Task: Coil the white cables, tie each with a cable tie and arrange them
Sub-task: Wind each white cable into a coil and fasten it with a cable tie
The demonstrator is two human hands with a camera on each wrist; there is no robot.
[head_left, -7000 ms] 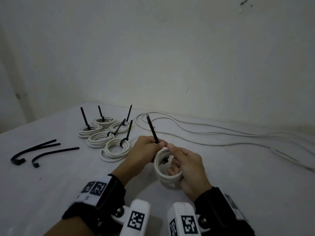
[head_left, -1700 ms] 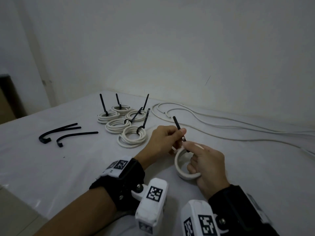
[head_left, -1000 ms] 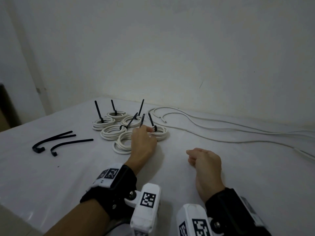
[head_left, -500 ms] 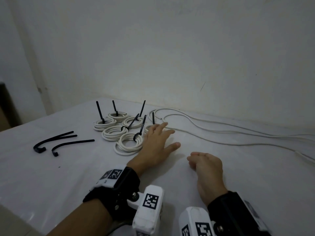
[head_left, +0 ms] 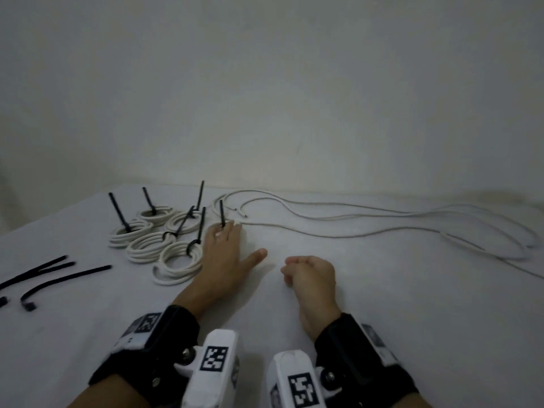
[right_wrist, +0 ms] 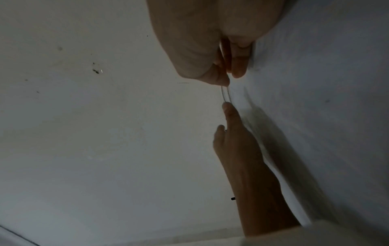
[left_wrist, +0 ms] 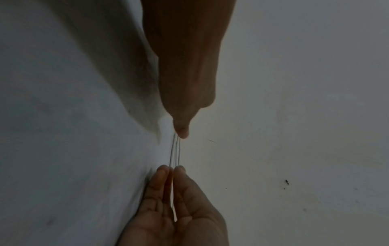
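Note:
Several tied white coils [head_left: 179, 260] lie in a cluster at the left, each with a black tie tail sticking up. My left hand [head_left: 229, 245] lies flat, fingers straight, on the newest coil [head_left: 236, 224] at the cluster's right edge. That coil is mostly hidden under the fingers, and only its tie [head_left: 221, 213] shows above them. My right hand [head_left: 294, 270] rests on the table to the right, loosely curled and empty. Both hands appear in the left wrist view, the left hand [left_wrist: 185, 83] above the right hand [left_wrist: 179, 208]. Loose white cables [head_left: 323, 228] run rightward along the wall.
Three spare black cable ties [head_left: 59, 275] lie at the far left of the white table [head_left: 412, 304]. The wall [head_left: 294, 98] stands close behind the cables. The loose cables loop back at the far right [head_left: 500, 245].
Both hands held the coil and its tie earlier. The left hand then carried it to the cluster, set it down and flattened over it; the right hand dropped empty to the table.

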